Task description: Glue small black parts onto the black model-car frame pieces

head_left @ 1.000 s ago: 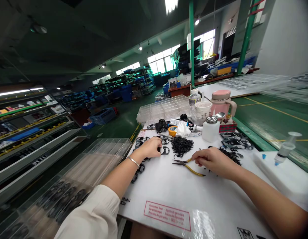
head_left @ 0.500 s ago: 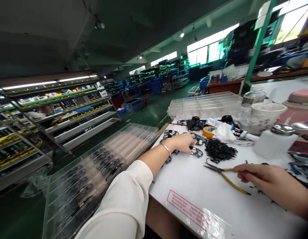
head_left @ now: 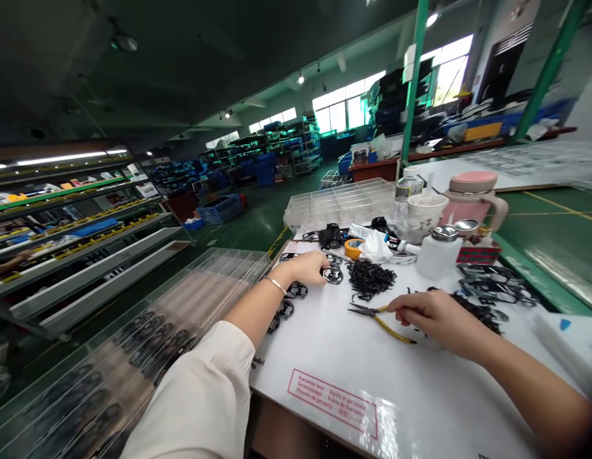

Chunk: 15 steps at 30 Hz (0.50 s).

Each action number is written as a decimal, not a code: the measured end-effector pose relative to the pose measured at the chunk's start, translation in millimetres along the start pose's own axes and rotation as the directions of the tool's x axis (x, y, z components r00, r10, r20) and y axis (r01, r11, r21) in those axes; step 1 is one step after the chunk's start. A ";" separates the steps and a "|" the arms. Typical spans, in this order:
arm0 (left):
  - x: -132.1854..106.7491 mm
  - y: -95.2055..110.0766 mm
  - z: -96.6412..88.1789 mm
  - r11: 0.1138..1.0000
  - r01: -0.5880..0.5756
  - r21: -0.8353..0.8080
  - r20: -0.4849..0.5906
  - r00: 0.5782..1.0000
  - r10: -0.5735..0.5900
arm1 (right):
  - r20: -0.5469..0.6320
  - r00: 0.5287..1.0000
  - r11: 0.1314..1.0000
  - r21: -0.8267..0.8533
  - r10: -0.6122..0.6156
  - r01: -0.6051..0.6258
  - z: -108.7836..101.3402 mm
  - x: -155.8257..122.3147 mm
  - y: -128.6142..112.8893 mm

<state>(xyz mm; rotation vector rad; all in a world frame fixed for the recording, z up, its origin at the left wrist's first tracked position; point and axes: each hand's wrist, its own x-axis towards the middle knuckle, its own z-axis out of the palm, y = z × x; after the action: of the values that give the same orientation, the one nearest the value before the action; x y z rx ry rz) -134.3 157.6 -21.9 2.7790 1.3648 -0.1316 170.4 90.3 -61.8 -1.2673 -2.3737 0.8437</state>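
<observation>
My left hand (head_left: 308,266) rests on the white table sheet (head_left: 353,370) with its fingers curled over a black plastic frame part (head_left: 332,275). More such black frame parts (head_left: 286,307) lie along the table's left edge. My right hand (head_left: 436,315) lies on the sheet, closed on the yellow handles of a pair of needle-nose pliers (head_left: 379,317), whose tips point left. Between the hands sits a heap of small black pieces (head_left: 369,278).
Behind stand a white squeeze bottle (head_left: 438,251), a pink jug (head_left: 473,199), a paper cup (head_left: 427,210), a tape roll (head_left: 355,247), and clear compartment trays (head_left: 343,203). More black frames (head_left: 496,284) lie right. A clear tray of parts (head_left: 147,347) sits left; shelving (head_left: 76,242) beyond.
The head camera swung left and back toward the table. Both hands stayed where they were, the left on the frame part, the right holding the pliers.
</observation>
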 end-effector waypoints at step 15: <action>-7.1 16.7 -6.4 0.999 0.051 -0.013 -0.111 0.992 -0.052 | 0.000 1.000 0.999 0.035 -0.028 0.028 -1.3 -1.5 -5.8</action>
<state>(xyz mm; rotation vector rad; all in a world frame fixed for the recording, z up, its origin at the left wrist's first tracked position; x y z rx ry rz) -125.1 142.3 -14.8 2.7820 1.4580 0.0299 168.2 87.0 -57.1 -1.2178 -2.3611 0.8726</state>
